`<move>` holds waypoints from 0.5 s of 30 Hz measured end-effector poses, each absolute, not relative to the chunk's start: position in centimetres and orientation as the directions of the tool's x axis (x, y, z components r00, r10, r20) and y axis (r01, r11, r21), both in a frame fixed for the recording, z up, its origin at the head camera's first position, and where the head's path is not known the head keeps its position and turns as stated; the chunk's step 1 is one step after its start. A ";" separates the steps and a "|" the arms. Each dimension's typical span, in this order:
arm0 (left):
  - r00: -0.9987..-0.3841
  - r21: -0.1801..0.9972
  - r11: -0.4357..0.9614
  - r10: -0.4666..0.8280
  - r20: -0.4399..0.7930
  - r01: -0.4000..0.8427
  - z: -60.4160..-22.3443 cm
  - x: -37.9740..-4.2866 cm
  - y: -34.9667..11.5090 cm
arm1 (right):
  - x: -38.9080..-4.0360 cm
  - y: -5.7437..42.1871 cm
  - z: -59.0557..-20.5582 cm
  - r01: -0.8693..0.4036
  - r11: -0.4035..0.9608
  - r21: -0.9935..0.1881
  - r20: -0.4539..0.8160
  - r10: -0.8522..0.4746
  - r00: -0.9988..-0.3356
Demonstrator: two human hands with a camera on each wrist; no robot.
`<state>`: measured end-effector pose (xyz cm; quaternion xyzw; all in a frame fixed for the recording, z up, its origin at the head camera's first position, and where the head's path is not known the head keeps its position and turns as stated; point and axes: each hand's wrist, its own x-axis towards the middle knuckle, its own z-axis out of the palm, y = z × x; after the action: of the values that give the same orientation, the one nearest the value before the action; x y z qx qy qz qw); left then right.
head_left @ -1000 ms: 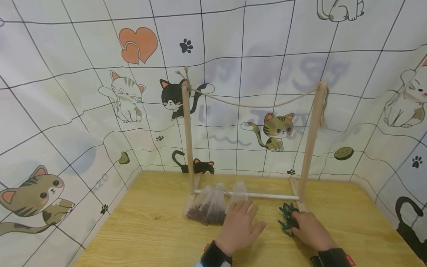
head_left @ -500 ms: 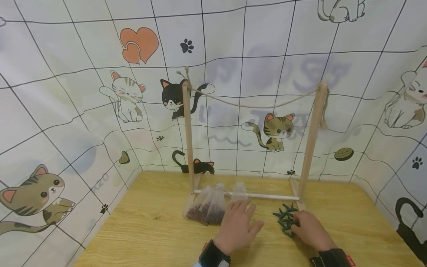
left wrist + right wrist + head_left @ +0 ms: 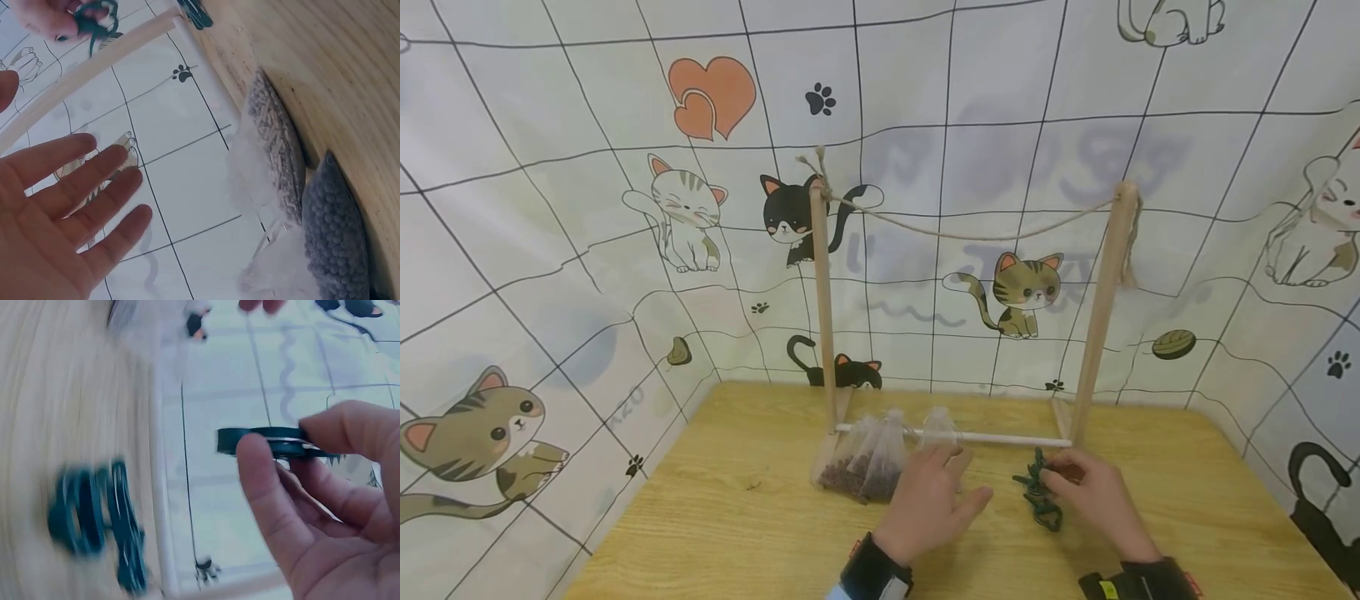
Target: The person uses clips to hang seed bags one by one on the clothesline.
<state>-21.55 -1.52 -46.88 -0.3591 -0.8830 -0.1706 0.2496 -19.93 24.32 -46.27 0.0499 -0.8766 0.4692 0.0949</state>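
Note:
My right hand (image 3: 1097, 496) pinches a dark green plastic clip (image 3: 262, 441) between thumb and fingers, raised off the table. Below it, more green clips (image 3: 1045, 510) lie in a small pile on the wood; the right wrist view shows them blurred. My left hand (image 3: 925, 500) hovers with fingers spread, in front of the sheer drawstring bags. One bag (image 3: 275, 147) holds pale pellets and another (image 3: 337, 234) dark round beads. In the head view, a third sheer bag top (image 3: 938, 425) shows behind the left hand, its lower part hidden.
A wooden frame stands behind the hands, with a left post (image 3: 823, 308), a right post (image 3: 1103, 317) and a white lower bar (image 3: 1015, 438). A slack string (image 3: 955, 237) joins the post tops. The yellow wood table (image 3: 722, 517) ends at a cat-print cloth backdrop.
My right hand has risen from the clip pile with one clip between its fingers. My left hand has shifted slightly left and toward me, still spread.

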 end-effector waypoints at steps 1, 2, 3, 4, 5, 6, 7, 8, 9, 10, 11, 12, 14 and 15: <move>-0.608 0.132 0.672 0.546 0.577 0.729 -46.8 -21.5 -1.4 | -19.9 23.9 -46.2 -0.173 0.493 -0.853 0.198 -0.002 -0.980; -0.597 0.138 0.661 0.543 0.590 0.737 -46.8 -21.5 -1.3 | -19.8 23.5 -46.2 -0.173 0.428 -0.887 0.187 -0.010 -0.982; -0.584 0.138 0.652 0.539 0.606 0.746 -46.8 -21.5 -1.2 | -19.7 23.1 -46.3 -0.168 0.361 -0.917 0.173 -0.020 -0.985; -0.574 0.142 0.642 0.536 0.620 0.753 -46.8 -21.4 -1.1 | -19.7 22.7 -46.3 -0.165 0.304 -0.938 0.164 -0.029 -0.986; -0.567 0.142 0.637 0.533 0.628 0.757 -46.9 -21.4 -1.1 | -19.7 22.3 -46.4 -0.168 0.260 -0.951 0.162 -0.046 -0.986; -0.562 0.138 0.638 0.530 0.635 0.758 -46.9 -21.3 -0.9 | -19.6 21.9 -46.5 -0.170 0.222 -0.960 0.159 -0.064 -0.985; -0.559 0.135 0.639 0.528 0.639 0.757 -46.9 -21.3 -0.8 | -19.6 21.5 -46.5 -0.166 0.189 -0.968 0.152 -0.085 -0.985; -0.557 0.128 0.644 0.524 0.644 0.754 -47.0 -21.2 -0.8 | -19.5 21.2 -46.6 -0.164 0.168 -0.972 0.149 -0.100 -0.984; -0.556 0.125 0.648 0.520 0.648 0.751 -47.0 -21.2 -0.7 | -19.4 20.9 -46.7 -0.155 0.151 -0.976 0.139 -0.113 -0.984; -0.560 0.125 0.653 0.517 0.648 0.747 -47.1 -21.1 -0.6 | -19.4 20.6 -46.7 -0.151 0.140 -0.979 0.133 -0.127 -0.983; -0.560 0.121 0.658 0.514 0.650 0.743 -47.1 -21.1 -0.6 | -19.3 20.4 -46.8 -0.153 0.132 -0.979 0.133 -0.144 -0.981; -0.561 0.118 0.662 0.511 0.652 0.740 -47.1 -21.1 -0.5 | -19.3 20.1 -46.8 -0.155 0.127 -0.980 0.135 -0.156 -0.979; -0.561 0.120 0.666 0.502 0.659 0.737 -47.1 -21.0 -0.5 | -19.2 19.8 -47.0 -0.166 0.124 -0.978 0.144 -0.171 -0.975; -0.558 0.117 0.667 0.498 0.664 0.735 -47.1 -21.0 -0.5 | -19.1 19.7 -47.0 -0.164 0.123 -0.979 0.141 -0.175 -0.974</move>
<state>-21.01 -0.52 -47.11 -0.3582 -0.8607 -0.1949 0.3047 -19.11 19.66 -47.03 0.1129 -0.7492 0.6526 -0.0042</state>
